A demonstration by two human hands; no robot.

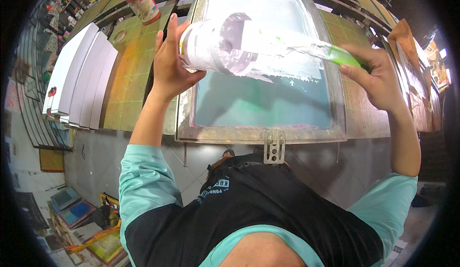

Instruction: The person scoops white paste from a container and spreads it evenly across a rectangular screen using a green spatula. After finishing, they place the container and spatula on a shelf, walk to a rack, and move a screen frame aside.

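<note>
My left hand (pixel 168 63) is wrapped around a white plastic tub (pixel 203 45), which lies tipped on its side above the screen printing frame (pixel 339 116), its mouth toward the right. White paste coats the tub's rim and inside. In my right hand (pixel 378 75) is the green handle of a spatula (pixel 341 55). Its blade is thick with white ink and reaches left to the tub's mouth. Below, white ink (pixel 297 70) covers the far part of the blue-green mesh (pixel 258 106); the near part shows bare mesh. A metal hinge plate (pixel 274 148) sits at the frame's near edge.
A stack of white sheets or boards (pixel 81 75) stands at the left. Scissors are in a pinkish cup (pixel 143 6) at the far left, near a tape roll (pixel 120 36). Brown paper (pixel 407 42) lies at the right. Small screens (pixel 76 214) rest low on the left.
</note>
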